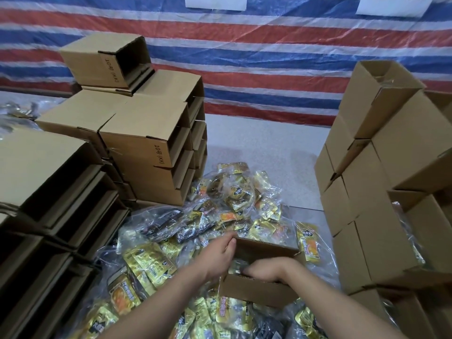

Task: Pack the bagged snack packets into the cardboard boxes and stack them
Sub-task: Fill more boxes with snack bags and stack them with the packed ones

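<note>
An open cardboard box point(256, 288) sits low in the middle, on a heap of clear bags filled with gold and dark snack packets point(234, 201). My left hand point(219, 253) holds the box's far left corner, fingers curled over the rim. My right hand point(265, 269) reaches down inside the box, its fingers bent onto a bagged packet there; the fingertips are hidden by the box wall. More bags point(144, 263) lie loose to the left of the box.
Stacks of empty open-sided boxes point(146, 143) rise on the left, nearer ones point(49, 192) at the lower left. A stack of boxes point(381, 182) stands on the right, some showing plastic inside. A striped tarp point(244, 57) hangs behind. Pale floor point(264, 148) lies between the stacks.
</note>
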Demonstrator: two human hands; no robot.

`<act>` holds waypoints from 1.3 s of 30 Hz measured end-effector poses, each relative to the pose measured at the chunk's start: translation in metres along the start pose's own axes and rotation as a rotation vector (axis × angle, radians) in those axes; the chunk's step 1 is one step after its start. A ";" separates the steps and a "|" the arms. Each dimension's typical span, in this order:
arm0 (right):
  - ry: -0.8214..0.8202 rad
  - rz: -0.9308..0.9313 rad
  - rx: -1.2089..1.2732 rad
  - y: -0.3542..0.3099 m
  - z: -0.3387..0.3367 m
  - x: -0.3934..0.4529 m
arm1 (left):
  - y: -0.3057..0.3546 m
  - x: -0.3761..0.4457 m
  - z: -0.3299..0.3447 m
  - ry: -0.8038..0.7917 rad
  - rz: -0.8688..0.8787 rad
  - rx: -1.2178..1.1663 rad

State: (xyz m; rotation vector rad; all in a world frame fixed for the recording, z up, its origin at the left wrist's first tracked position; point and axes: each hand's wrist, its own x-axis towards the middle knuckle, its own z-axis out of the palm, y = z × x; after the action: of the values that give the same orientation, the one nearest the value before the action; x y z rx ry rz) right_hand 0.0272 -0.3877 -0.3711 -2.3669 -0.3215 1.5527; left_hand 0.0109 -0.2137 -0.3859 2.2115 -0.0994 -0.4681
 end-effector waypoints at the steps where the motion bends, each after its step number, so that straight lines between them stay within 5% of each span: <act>1: -0.034 0.008 -0.023 -0.004 0.005 0.006 | -0.001 -0.001 0.002 0.006 -0.005 0.005; 9: 0.121 -0.042 0.210 -0.006 -0.002 -0.020 | 0.004 -0.002 -0.002 -0.021 -0.026 -0.008; 14: 0.527 -0.219 0.479 -0.002 -0.028 -0.059 | 0.003 -0.004 -0.006 -0.049 -0.036 -0.032; 18: 0.950 -0.151 0.225 0.013 -0.047 -0.065 | 0.004 -0.005 -0.009 -0.053 -0.027 -0.001; 22: 0.714 0.055 0.019 0.025 -0.025 -0.044 | 0.005 -0.005 -0.011 -0.075 -0.037 -0.011; 25: 0.735 0.110 -0.034 0.030 -0.008 -0.034 | 0.003 -0.006 -0.014 -0.104 -0.046 -0.044; 28: 0.750 0.107 0.028 0.037 -0.007 -0.035 | -0.012 -0.001 -0.033 0.055 -0.104 -0.044; 32: 0.816 0.098 0.070 0.042 -0.015 -0.042 | -0.053 0.020 -0.085 0.285 -0.248 0.375; 39: 0.896 0.050 0.122 0.035 -0.027 -0.045 | -0.098 0.057 -0.131 0.075 -0.419 0.698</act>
State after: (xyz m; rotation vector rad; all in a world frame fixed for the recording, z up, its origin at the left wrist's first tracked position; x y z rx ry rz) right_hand 0.0356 -0.4388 -0.3354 -2.6809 0.0393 0.3861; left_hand 0.1030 -0.0680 -0.4040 2.9501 0.2900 -0.6467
